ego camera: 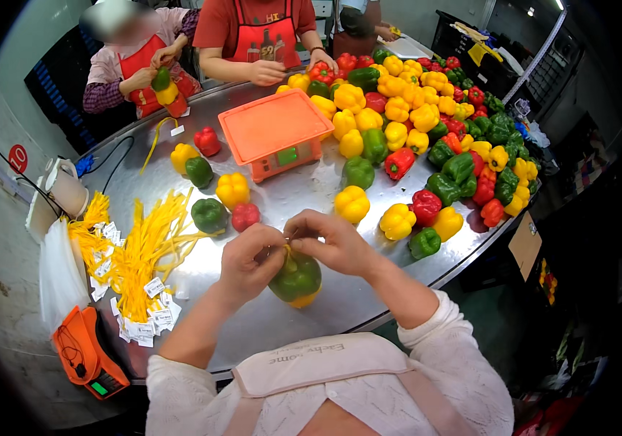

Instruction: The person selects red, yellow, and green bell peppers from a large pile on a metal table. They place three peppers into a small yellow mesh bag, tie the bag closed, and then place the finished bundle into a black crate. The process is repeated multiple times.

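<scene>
My left hand (253,262) and my right hand (333,240) meet above a green bell pepper (295,277). Their fingertips pinch a thin yellow strip (288,253), apparently the gathered neck of a net sleeve, over the pepper's stem. Below the green pepper, part of a yellow bell pepper (305,299) shows; anything lower is hidden. Just beyond my left hand sit a red bell pepper (246,217), another yellow one (233,191) and a dark green one (209,215).
An orange-topped scale (275,128) stands mid-table, with a large heap of bell peppers (414,109) to its right. Yellow net sleeves (150,245) with white labels lie left. An orange scale (90,349) is at the left edge. Co-workers stand across the metal table (234,327).
</scene>
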